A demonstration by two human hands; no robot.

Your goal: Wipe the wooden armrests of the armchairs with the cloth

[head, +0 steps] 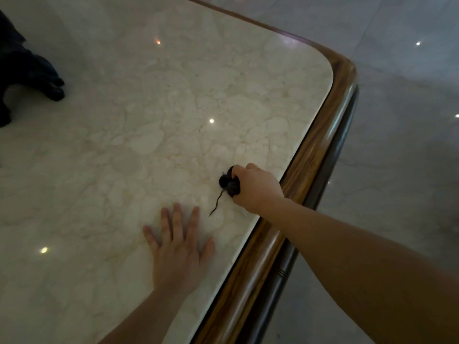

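My right hand (pixel 254 188) is closed around a small dark bunched cloth (pixel 229 184), pressed on the marble table top near its right edge. A loose thread (pixel 216 204) trails from the cloth toward me. My left hand (pixel 177 247) lies flat on the marble, fingers spread, holding nothing, just left of and nearer than the right hand. No armchair or armrest is in view.
The cream marble table top (pixel 149 135) has a rounded wooden rim (pixel 320 155) along its right side. A dark figurine (pixel 24 70) stands at the far left of the table. Glossy grey floor tiles (pixel 402 120) lie to the right.
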